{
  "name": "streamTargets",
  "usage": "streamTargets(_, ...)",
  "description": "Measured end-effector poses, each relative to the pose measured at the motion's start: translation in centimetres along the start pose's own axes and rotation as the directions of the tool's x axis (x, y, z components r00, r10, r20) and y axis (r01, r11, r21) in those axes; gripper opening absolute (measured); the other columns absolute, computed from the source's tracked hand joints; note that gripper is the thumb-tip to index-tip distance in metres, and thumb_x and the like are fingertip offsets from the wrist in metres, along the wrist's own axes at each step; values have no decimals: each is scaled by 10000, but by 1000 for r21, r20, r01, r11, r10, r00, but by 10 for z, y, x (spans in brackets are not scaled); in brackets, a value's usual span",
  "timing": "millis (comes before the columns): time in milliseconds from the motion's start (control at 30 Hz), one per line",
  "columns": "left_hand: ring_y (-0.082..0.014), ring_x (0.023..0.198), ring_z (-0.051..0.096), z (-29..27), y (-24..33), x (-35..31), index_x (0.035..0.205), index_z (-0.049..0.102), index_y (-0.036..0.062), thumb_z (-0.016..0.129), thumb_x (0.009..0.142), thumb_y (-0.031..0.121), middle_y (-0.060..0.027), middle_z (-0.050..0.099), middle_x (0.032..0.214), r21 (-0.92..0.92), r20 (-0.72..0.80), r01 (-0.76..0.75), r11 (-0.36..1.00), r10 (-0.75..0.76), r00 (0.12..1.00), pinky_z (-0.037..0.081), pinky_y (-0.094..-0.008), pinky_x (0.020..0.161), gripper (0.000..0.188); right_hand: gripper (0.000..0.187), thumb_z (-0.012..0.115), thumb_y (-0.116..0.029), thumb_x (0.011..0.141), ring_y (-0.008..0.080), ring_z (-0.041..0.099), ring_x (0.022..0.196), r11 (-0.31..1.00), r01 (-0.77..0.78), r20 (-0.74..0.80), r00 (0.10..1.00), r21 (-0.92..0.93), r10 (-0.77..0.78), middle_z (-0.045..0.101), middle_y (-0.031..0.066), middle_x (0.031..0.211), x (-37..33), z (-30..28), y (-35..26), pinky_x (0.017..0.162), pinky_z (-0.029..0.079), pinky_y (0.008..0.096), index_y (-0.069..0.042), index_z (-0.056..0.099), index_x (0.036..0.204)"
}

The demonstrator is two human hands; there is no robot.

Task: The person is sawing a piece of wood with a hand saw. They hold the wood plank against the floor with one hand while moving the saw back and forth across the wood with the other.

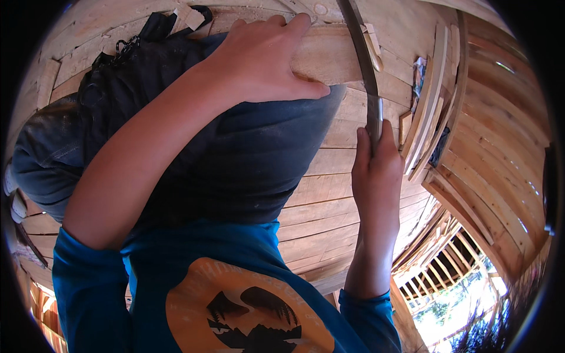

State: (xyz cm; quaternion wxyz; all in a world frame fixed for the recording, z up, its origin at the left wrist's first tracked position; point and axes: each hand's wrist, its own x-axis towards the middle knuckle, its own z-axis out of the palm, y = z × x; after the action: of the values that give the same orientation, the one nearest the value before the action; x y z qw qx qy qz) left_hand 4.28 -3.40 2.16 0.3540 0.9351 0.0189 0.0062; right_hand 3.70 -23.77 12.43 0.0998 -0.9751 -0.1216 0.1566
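Note:
A flat wooden board (332,56) lies over my bent leg in dark trousers. My left hand (268,59) is clamped on the board, thumb along the near edge and fingers over the far side. In my right hand (379,156) is the handle of a handsaw (365,65). The saw's long dark blade runs up and away from my fist, crossing the board at its right end. How deep the teeth sit in the wood cannot be made out. The fingers of my right hand are wrapped round the handle, which they mostly hide.
Wooden planks (318,194) form the floor around me. Long timber strips (429,106) lie along the right, beside a plank wall (494,141). A small wood offcut (189,17) and a black strap (158,26) lie at the far left. A slatted railing (447,262) stands by the bright opening, lower right.

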Motion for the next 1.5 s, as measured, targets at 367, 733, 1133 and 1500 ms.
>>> streamTargets(367,-346,936,672,-4,-5,4,1243,531,1,757,636,613,-213,678,952,-37,59,48,998,-46,997,464,-489,865,892,112,531,-106,986,306,639,546,985,-165,86,983,47,160,593,185,644,-61,-18,8,481,431,390,6,540,997)
streamTargets(733,-352,963,665,-4,-9,9,1261,526,11,741,655,619,-200,684,988,-51,64,77,996,-74,995,458,-499,868,885,146,529,-133,989,284,599,499,992,-124,74,990,38,121,574,171,609,-49,-16,18,475,420,369,3,545,1041)
streamTargets(1133,-341,935,669,-2,-3,0,1253,531,29,741,656,618,-189,684,978,-8,1,30,1000,-30,1000,424,-519,888,865,156,513,-165,998,408,593,544,995,84,-34,996,61,-82,555,211,590,7,1,4,455,397,449,-18,497,946)
streamTargets(1500,-329,904,672,0,-2,-3,1217,545,37,743,655,615,-182,682,938,52,-25,29,998,-28,999,411,-505,897,830,571,271,-491,1048,71,316,484,697,-457,345,887,553,307,343,-30,539,-12,5,19,458,247,261,-81,461,699)
